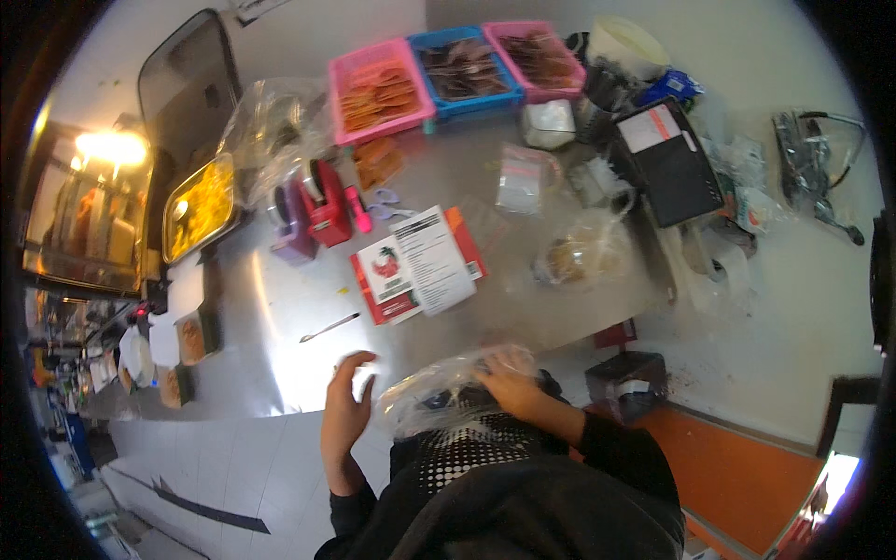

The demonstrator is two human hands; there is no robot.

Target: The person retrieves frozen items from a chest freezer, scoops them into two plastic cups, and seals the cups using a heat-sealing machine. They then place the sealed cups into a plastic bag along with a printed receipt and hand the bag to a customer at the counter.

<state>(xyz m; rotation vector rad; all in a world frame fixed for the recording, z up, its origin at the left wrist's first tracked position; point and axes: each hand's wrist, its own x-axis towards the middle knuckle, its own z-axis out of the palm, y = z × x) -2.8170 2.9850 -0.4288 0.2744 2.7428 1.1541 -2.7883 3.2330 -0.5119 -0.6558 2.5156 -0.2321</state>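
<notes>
A clear plastic bag (pixel 420 402) hangs in front of my body at the near edge of the steel table (pixel 462 343). My right hand (pixel 509 381) holds the bag at its right side, with film over some of the fingers, which look blurred. To the left of the bag, my left hand (pixel 346 402) is raised with thumb and fingers apart and nothing in it. Beyond the hands lie a printed paper slip (pixel 434 259) and a red-and-white printed card (pixel 385 276). A thin brush-like tool (pixel 329 327) rests nearby.
Pink (pixel 339 129) and blue (pixel 465 105) baskets of flat packets line the back. Red (pixel 329 224) and purple (pixel 294 245) tape dispensers, scissors (pixel 388 206) and a metal tray (pixel 168 245) of yellow food stand left. A bagged round container (pixel 570 259) and black box (pixel 675 178) are right.
</notes>
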